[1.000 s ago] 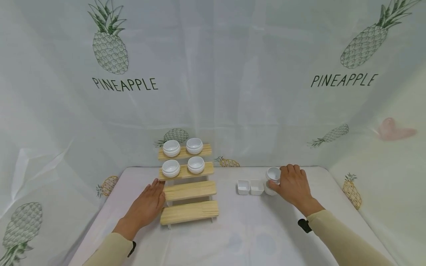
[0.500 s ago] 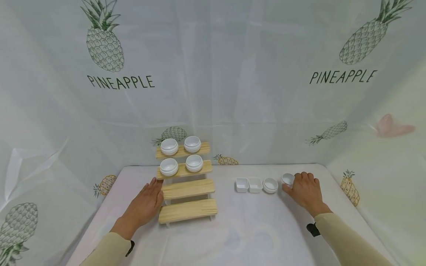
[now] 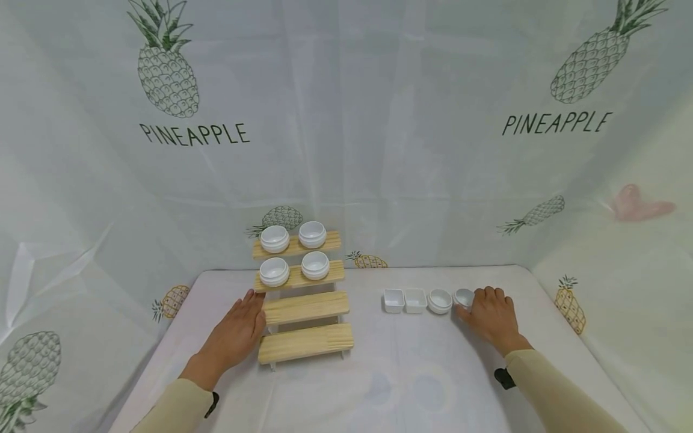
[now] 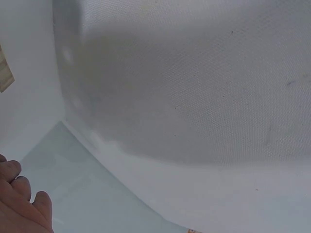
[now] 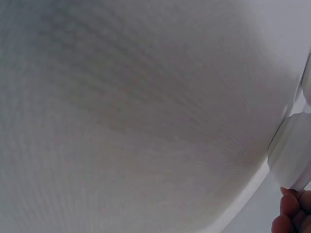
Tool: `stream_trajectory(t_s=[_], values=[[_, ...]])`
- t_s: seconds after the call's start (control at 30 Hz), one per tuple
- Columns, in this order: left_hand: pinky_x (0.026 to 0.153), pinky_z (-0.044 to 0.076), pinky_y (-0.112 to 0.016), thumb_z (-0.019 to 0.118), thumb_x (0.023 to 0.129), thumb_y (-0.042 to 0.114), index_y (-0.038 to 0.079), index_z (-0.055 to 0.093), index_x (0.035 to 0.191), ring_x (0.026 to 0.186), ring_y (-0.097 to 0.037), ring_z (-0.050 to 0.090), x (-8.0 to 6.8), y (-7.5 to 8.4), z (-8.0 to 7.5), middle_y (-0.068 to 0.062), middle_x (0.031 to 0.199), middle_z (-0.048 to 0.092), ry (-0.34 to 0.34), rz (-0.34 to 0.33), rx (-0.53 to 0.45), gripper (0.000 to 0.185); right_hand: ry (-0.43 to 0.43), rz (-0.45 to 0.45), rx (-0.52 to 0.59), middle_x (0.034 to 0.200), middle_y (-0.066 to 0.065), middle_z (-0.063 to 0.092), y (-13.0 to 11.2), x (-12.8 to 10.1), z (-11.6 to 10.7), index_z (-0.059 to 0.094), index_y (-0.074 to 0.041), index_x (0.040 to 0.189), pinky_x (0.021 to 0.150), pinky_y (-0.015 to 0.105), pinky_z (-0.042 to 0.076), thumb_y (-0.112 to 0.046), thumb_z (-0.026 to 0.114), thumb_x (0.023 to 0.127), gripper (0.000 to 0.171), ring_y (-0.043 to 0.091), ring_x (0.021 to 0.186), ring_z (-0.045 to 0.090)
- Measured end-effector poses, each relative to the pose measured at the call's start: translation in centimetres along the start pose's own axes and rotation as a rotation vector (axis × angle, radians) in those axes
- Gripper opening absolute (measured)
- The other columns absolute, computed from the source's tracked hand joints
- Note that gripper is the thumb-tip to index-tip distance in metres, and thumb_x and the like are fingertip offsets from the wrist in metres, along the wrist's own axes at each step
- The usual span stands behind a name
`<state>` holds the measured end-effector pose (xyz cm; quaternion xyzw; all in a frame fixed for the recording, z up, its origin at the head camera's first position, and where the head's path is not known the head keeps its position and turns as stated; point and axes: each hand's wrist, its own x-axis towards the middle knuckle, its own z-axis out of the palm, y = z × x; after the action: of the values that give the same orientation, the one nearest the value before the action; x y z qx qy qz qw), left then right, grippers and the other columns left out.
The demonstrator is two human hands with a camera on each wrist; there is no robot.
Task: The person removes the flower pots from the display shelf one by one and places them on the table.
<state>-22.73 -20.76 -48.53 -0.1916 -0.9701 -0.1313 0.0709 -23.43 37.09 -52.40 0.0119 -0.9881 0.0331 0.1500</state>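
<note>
My right hand [image 3: 492, 317] grips a small round white bowl [image 3: 462, 296] on the table, last in a short row. The right wrist view shows fingertips [image 5: 290, 205] at the edge of this bowl [image 5: 290, 150]. Directly left of it stands another round white bowl [image 3: 440, 302]. Flat against the left side of a stepped wooden display rack [image 3: 305, 344] lies my left hand [image 3: 235, 329], fingers straight. Round white bowls fill the two upper steps in pairs, among them one at the top left [image 3: 275, 239]. The two lower steps are bare wood.
Two square white dishes, a left one [image 3: 394, 300] and a right one [image 3: 415, 300], continue the row toward the rack. A white table cover [image 3: 390, 385] runs up to a pineapple-printed curtain [image 3: 379, 150] behind and at the sides.
My right hand has taken the bowl from above the other round bowl, lowered it to the right, then shifted it slightly left beside its neighbour. The left hand stays at the rack.
</note>
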Motion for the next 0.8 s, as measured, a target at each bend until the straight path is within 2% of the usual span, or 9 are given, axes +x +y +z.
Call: stream_trajectory(t_s=[0.67,0.8], values=[[0.129,0.027,-0.059,0.030,0.117,0.028,-0.011,0.036,0.158,0.158,-0.043,0.028,-0.22,-0.12,-0.18,-0.024,0.167,0.036,0.004,-0.002,-0.002,0.057,0.008,0.007,0.004,0.076,0.012,0.047,-0.08,0.15,0.05,0.052,0.002,0.079,0.063,0.042,0.038,-0.045,0.072,0.091,0.053,0.033,0.076,0.047],[0.129,0.027,-0.060,0.032,0.117,0.027,-0.011,0.037,0.158,0.158,-0.043,0.029,-0.08,0.07,0.01,-0.025,0.166,0.038,0.010,0.004,-0.019,0.056,-0.002,0.019,0.027,0.079,0.015,0.050,0.04,-0.02,-0.62,0.055,0.005,0.085,0.064,0.044,0.039,-0.049,0.072,0.091,0.057,0.036,0.079,0.048]])
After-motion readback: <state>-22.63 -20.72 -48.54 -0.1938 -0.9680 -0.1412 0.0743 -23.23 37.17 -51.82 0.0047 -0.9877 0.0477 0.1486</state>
